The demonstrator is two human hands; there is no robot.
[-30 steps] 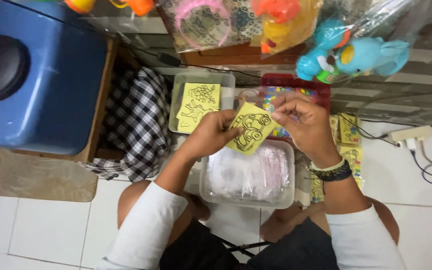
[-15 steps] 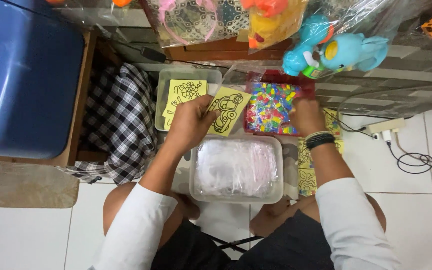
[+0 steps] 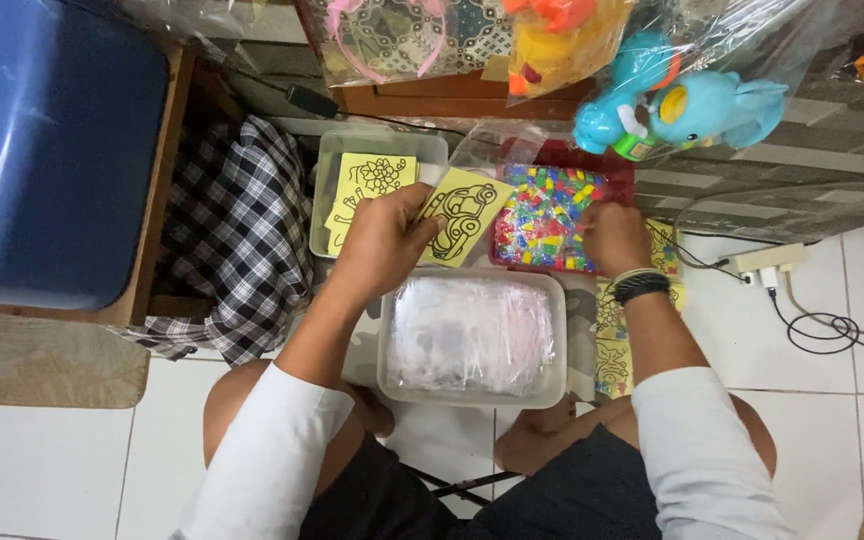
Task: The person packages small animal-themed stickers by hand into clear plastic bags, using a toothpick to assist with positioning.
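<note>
while the left hand [image 3: 384, 240] keeps pinching the yellow car card [image 3: 460, 218], the right hand [image 3: 612, 236] has let go, fingers now curled in the red tray of coloured pieces [image 3: 544, 218] beside it.

Matt yellow paper card [image 3: 460, 222]; glossy clear plastic tub [image 3: 472, 392]; checked cloth [image 3: 237, 235].

White tiled floor [image 3: 42, 470] carries everything. On it: clear plastic tub of clear bags [image 3: 472, 338], clear tub of yellow picture cards [image 3: 352, 190] beside a red tray of multicoloured bits [image 3: 552, 215], loose yellow cards [image 3: 614, 350], black-white checked cloth [image 3: 227, 240], white power strip [image 3: 764, 262], beige mat [image 3: 42, 360].
</note>
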